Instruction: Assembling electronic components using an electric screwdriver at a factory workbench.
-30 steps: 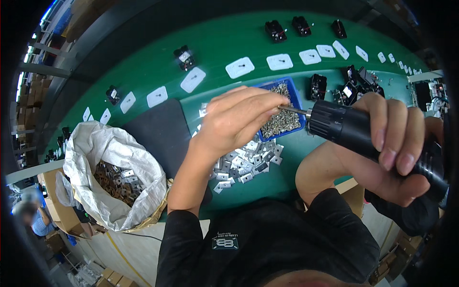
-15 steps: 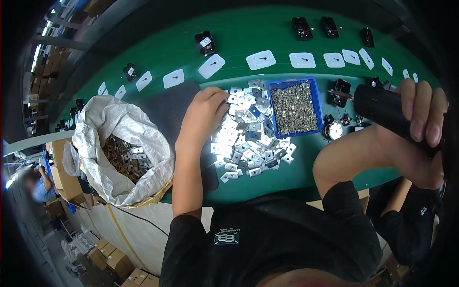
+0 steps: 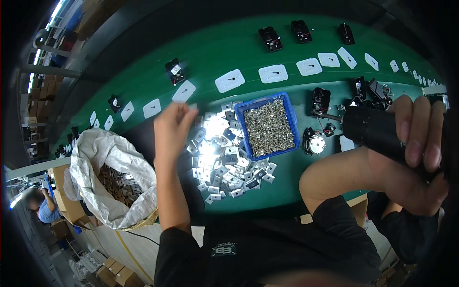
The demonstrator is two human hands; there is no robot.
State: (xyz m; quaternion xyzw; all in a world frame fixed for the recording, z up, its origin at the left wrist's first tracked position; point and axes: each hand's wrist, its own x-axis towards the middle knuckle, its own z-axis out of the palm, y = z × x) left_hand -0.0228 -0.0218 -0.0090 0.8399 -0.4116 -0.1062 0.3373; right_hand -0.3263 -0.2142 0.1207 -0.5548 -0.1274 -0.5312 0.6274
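The right hand [image 3: 421, 138] is wrapped round a black electric screwdriver [image 3: 370, 131], bit [image 3: 330, 116] pointing leftward. The left hand [image 3: 171, 129] has thumb and fingertips drawn close; whether they pinch anything, I cannot tell. Metal plates [image 3: 231, 160] lie right of it, the blue screw tray [image 3: 293, 122] beyond. Gripping plates by their edges should keep fingertips off the bit.

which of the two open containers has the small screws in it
The blue tray, beside the loose metal plates; the white sack, farther left, holds brownish and silvery pieces.
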